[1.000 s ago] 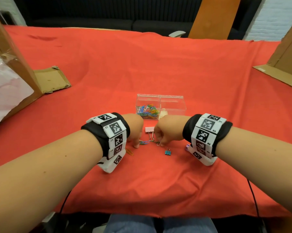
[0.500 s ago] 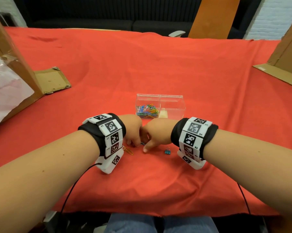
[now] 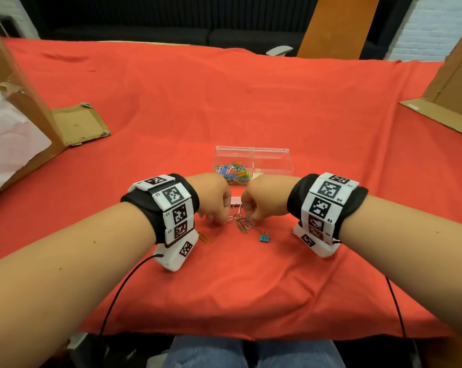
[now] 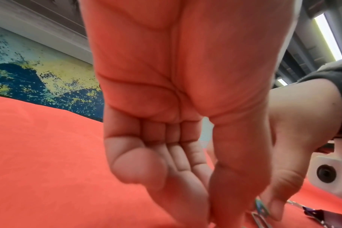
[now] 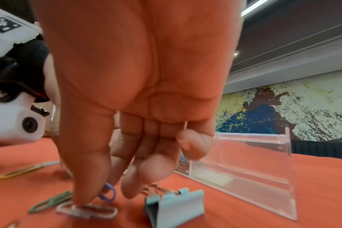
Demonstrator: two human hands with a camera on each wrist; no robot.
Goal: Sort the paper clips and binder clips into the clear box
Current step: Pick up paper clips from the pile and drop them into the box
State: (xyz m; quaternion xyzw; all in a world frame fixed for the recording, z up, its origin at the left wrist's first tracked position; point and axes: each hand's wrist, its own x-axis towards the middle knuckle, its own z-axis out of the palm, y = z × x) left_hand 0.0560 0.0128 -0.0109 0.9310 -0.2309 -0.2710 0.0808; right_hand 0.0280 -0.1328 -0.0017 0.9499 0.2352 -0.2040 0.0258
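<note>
Both hands are down on the red cloth (image 3: 251,107) just in front of the clear box (image 3: 272,160), whose left half is full of colourful paper clips (image 3: 233,171). Right hand (image 3: 264,200) has its thumb and fingers curled, pinching a blue paper clip (image 5: 107,192) above a white paper clip (image 5: 88,210). Left hand (image 3: 211,197) fingertips are pressed together, can't tell if they hold anything. A teal binder clip (image 3: 264,238) lies nearby, a pink binder clip (image 3: 236,200) sits between the hands

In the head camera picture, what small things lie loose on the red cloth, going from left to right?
Yellow paper clip → green paper clip → teal binder clip.
</note>
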